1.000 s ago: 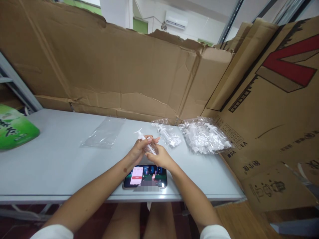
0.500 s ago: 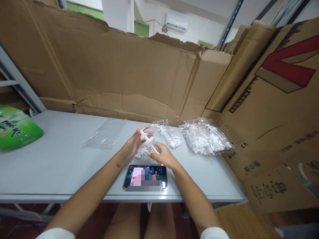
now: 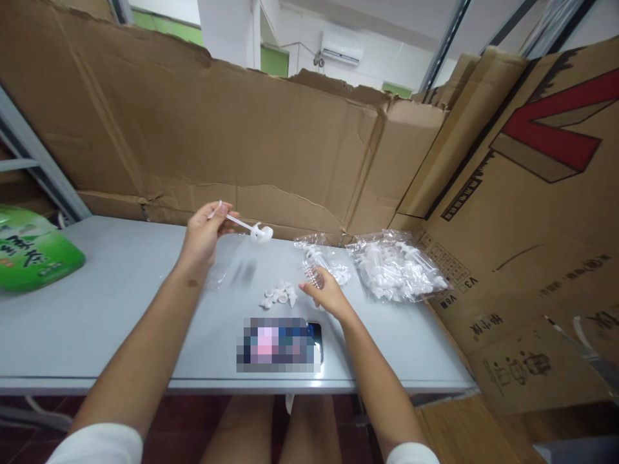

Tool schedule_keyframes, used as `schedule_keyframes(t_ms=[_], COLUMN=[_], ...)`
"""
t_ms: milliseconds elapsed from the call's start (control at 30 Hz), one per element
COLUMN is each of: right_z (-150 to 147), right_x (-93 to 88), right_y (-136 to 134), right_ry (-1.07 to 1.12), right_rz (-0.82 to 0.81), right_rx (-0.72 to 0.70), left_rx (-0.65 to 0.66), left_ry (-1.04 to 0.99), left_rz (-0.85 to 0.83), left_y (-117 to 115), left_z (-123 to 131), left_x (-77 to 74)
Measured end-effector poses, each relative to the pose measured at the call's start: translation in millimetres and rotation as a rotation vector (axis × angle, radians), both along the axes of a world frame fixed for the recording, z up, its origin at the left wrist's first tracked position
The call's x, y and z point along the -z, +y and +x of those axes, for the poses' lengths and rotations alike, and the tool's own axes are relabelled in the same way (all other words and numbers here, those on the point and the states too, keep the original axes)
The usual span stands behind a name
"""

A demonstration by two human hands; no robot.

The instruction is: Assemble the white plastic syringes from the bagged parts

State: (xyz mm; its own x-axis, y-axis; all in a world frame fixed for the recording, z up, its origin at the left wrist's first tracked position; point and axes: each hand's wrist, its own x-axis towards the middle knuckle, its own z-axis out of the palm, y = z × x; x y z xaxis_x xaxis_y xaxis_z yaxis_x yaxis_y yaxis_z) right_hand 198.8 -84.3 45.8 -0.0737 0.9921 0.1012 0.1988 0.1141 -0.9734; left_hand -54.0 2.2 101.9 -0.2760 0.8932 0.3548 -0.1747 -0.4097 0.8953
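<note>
In my left hand [image 3: 207,231], raised over the left part of the table, is a white plunger [image 3: 261,233], pinched at the end of its thin rod. A wide round cap sits at the rod's other end, pointing right. My right hand [image 3: 329,295] is wrapped round a clear ribbed plastic barrel [image 3: 315,277], partly hidden by the fingers. Left of that hand lies a small pile of white plastic nozzles or caps [image 3: 279,294]; their exact kind is too small to tell. Just behind the barrel rests a small clear bag of white parts [image 3: 338,269].
A phone [image 3: 316,338], partly blurred, lies near the table's [image 3: 120,322] front edge. A larger bag of white plungers and barrels [image 3: 396,267] stands at the back right. Cardboard walls [image 3: 271,142] enclose the back and right. A green package [image 3: 39,251] sits far left.
The plunger has come out of the barrel. My left hand has moved up and left with it, while my right hand keeps the barrel, slightly further right.
</note>
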Motion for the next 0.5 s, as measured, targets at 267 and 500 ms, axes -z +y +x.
schedule_keyframes(t_ms=[267, 500], right_z=[2, 7], right_x=[16.2, 23.5], right_y=[23, 35], right_ry=[0.375, 0.582], right_rz=[-0.007, -0.084], right_rx=[0.154, 0.214], left_rx=[-0.015, -0.01], left_ry=[0.615, 1.177], left_rz=[0.031, 0.179], left_y=[18, 40], left_z=[0, 17], left_x=[20.9, 63.4])
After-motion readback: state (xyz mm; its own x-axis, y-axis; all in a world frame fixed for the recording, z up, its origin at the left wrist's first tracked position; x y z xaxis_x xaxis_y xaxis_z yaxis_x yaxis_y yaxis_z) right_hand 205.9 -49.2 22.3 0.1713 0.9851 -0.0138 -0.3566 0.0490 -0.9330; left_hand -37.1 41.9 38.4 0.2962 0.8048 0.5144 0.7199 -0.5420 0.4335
